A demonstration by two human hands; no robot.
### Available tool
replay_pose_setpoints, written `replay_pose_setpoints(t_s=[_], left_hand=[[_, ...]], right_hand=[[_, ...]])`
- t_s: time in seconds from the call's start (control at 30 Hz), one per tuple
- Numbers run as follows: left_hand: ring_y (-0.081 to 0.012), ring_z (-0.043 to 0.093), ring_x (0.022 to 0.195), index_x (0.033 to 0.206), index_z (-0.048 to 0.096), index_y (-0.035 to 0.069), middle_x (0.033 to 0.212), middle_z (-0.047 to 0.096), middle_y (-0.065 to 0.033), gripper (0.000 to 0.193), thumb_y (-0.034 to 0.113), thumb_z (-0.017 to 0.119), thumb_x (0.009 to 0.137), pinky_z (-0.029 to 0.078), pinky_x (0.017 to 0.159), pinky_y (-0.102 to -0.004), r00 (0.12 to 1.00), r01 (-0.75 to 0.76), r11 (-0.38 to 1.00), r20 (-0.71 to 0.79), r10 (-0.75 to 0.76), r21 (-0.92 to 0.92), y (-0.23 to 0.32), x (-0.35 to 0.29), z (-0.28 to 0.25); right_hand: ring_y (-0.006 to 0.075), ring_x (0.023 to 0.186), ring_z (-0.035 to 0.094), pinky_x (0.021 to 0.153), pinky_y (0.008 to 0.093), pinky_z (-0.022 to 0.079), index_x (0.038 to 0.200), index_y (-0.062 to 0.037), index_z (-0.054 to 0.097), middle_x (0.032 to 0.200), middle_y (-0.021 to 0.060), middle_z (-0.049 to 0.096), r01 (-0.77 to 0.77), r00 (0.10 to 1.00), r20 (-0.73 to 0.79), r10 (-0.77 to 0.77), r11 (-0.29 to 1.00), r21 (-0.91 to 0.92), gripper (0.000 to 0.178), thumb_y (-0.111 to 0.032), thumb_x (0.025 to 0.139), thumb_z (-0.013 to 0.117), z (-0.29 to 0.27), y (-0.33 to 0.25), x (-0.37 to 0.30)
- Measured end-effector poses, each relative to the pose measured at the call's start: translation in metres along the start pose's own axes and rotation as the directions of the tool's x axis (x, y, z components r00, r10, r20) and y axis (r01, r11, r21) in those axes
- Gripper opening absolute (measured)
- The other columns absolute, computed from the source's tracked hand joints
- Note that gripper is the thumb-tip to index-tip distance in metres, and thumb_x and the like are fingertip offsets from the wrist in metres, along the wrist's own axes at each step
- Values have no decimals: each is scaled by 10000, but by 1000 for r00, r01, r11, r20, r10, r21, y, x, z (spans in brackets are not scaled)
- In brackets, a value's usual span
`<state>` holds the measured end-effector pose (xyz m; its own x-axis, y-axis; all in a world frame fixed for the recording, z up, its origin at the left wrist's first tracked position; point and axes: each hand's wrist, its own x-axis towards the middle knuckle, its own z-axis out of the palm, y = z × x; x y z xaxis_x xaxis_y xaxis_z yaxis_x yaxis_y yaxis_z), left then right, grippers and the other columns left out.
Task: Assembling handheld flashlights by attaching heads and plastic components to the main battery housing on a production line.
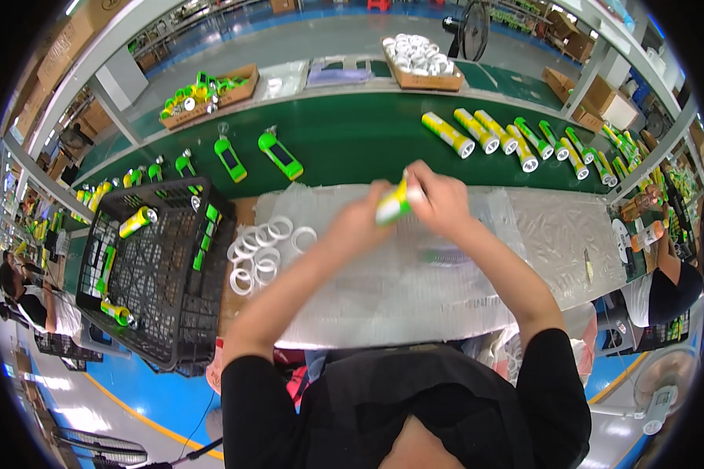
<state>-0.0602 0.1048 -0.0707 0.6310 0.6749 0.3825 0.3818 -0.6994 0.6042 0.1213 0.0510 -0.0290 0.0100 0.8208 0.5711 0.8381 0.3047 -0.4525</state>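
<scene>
A yellow, white and green flashlight point(393, 206) is held at a slant between my two hands, above the work surface. My left hand point(358, 217), smeared by motion, is closed round its lower left side. My right hand point(440, 202) grips its upper right end, fingers wrapped over it; that end is mostly hidden. White plastic rings point(264, 254) lie in a loose group left of my left forearm. Under my hands is a work surface covered with clear plastic sheet point(352, 289).
At left stands a black plastic crate point(181, 313) with several flashlights inside. Beyond my hands runs a green conveyor belt point(352, 133), carrying green flashlights at left and yellow-green ones point(477, 129) at right. A carton of white parts point(426, 80) stands behind. A knife-like tool point(588, 267) lies at right.
</scene>
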Motion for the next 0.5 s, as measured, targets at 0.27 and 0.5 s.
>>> replay_pose_setpoints(t_s=[0.27,0.5], left_hand=[[-436,563,1061,1343,481,133,1161,542,-282,745,474,770,747,514,844,-459,923,0,932,-358,139,363,-96,60,-23],[-384,565,1098,1309,566,256,1222,532,-266,585,438,729,778,517,887,-429,743,667,655,-266,-614,355,-202,61,-40]], right_hand=[[382,698,659,597,476,505,1003,-86,601,752,163,672,-224,940,-264,215,975,-2,353,-432,950,553,62,99,65],[359,1049,606,884,443,486,1159,-56,540,1087,182,640,-265,949,-72,306,656,-707,417,-364,890,620,73,187,65]])
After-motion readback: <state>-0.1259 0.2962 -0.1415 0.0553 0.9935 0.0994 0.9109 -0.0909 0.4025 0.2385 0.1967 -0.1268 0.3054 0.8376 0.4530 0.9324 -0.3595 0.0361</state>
